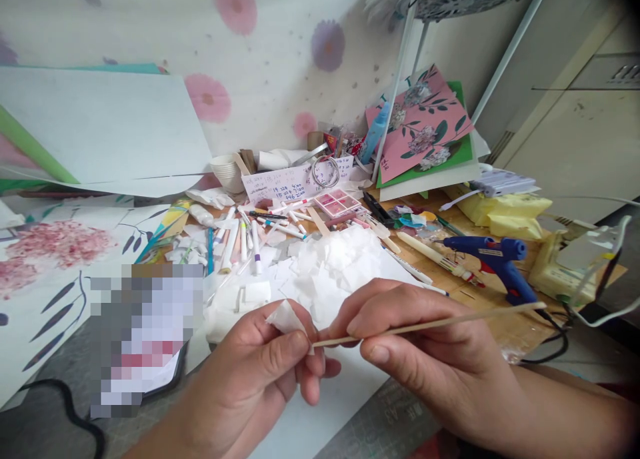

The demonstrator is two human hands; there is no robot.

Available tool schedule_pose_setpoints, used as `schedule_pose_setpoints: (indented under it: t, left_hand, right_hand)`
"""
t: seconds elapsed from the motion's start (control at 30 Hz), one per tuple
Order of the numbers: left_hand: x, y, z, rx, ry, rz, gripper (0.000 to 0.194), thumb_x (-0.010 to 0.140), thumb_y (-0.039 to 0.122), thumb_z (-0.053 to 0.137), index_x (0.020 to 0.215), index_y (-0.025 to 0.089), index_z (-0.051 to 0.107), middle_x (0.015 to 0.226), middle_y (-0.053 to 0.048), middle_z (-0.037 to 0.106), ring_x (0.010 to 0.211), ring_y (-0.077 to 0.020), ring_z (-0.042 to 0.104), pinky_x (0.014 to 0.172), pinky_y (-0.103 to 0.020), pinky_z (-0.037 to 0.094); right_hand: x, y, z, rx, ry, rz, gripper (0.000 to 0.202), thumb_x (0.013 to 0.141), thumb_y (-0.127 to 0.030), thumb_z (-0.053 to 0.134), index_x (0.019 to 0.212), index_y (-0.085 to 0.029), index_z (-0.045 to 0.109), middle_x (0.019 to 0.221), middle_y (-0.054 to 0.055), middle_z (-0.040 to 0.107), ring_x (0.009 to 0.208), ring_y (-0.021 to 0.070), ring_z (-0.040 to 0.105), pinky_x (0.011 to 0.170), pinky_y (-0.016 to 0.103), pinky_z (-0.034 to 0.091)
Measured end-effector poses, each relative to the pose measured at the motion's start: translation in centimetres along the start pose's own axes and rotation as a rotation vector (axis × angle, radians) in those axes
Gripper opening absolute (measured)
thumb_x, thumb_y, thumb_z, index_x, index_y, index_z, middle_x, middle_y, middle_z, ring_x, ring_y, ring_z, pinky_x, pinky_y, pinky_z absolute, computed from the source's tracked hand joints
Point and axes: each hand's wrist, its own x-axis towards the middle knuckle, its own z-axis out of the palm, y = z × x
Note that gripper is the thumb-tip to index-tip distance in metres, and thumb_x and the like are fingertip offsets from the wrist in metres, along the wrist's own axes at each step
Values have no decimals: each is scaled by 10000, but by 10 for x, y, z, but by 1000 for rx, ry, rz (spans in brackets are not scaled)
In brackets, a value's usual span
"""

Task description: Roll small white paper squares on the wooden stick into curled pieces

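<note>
Between the thumb and fingers of my left hand is pinched a small piece of white tissue paper. My right hand grips a thin wooden stick like a pencil, its long end sticking out to the right. The stick's left tip touches the paper at my left thumb. Just behind both hands lies a loose heap of white tissue paper pieces. A white sheet lies below my hands.
A blue glue gun stands at the right with its cable. A phone lies at the left beside a flower picture. Markers and a pink palette sit behind the paper heap. A pink card leans at the back right.
</note>
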Motion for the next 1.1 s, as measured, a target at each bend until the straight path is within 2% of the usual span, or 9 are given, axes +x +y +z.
schedule_pose_setpoints:
  t: [0.17, 0.47, 0.73, 1.0, 1.1]
  left_hand:
    - [-1, -1, -1, 7, 7, -11, 122, 818, 286, 787, 759, 193, 734, 593, 13, 705, 605, -110, 635, 787, -250, 520]
    - [0, 0, 0, -12, 1, -17, 127, 818, 256, 791, 742, 167, 741, 595, 11, 715, 577, -87, 651, 737, -202, 515]
    - [-1, -1, -1, -38, 2, -23, 125, 804, 243, 806, 747, 147, 751, 629, 12, 737, 550, -69, 667, 694, -176, 513]
    - [-1, 0, 1, -24, 8, -25, 116, 803, 222, 802, 737, 144, 748, 617, 13, 732, 561, -73, 666, 722, -183, 524]
    - [-2, 0, 1, -24, 4, -25, 122, 799, 231, 805, 733, 147, 747, 623, 12, 732, 555, -74, 664, 685, -171, 520]
  right_hand:
    - [1, -1, -2, -13, -14, 0, 131, 877, -14, 637, 954, -88, 713, 847, 97, 728, 882, 168, 715, 800, 246, 587]
    - [2, -1, -1, -38, -25, -46, 111, 880, -11, 632, 949, -29, 716, 848, 133, 735, 850, 170, 715, 782, 247, 590]
    - [3, -3, -4, -64, -29, -72, 114, 889, -15, 624, 955, -56, 707, 815, 103, 733, 873, 161, 710, 803, 237, 582]
    - [2, -1, -3, -68, -22, -76, 108, 876, 3, 630, 942, -45, 701, 825, 118, 730, 877, 179, 717, 776, 256, 591]
    - [2, -1, -4, -74, -25, -71, 111, 874, 10, 628, 930, -52, 701, 837, 116, 731, 861, 168, 717, 766, 244, 589]
